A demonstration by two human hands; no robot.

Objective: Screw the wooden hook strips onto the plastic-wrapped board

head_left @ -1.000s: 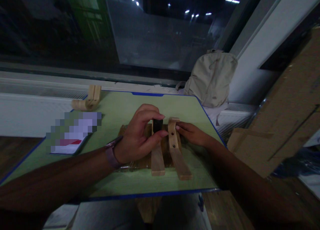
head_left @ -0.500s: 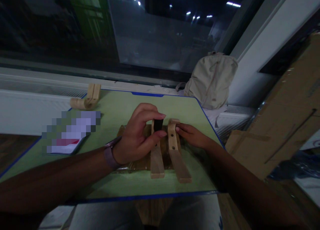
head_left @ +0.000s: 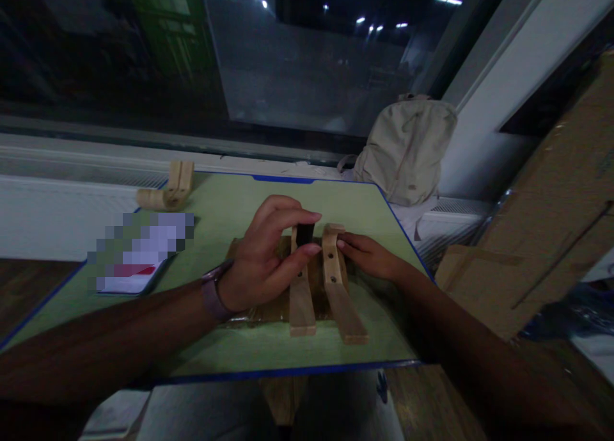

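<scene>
Two curved wooden pieces lie side by side across a brown, tape-wrapped packet (head_left: 244,314) on the table. Over the left wooden piece (head_left: 302,306) is my left hand (head_left: 268,252), wearing a watch. Its thumb and index finger pinch a small black rectangular piece (head_left: 306,235), which covers part of the wood behind. I cannot tell whether the black piece touches the wood. My right hand (head_left: 368,255) grips the right side of the right wooden piece (head_left: 332,262), its fingers partly hidden there. Two dark screw holes show on that piece.
A phone (head_left: 144,255) with a blurred screen lies on the green, blue-edged table (head_left: 230,204). Two more curved wooden pieces (head_left: 175,188) stand at its far left corner. A beige backpack (head_left: 407,150) leans by the window, and a large cardboard box (head_left: 537,236) stands at right.
The view has shifted slightly. Both hands keep nearly the same pose, with the black piece still in my left fingers and the wooden pieces in place.
</scene>
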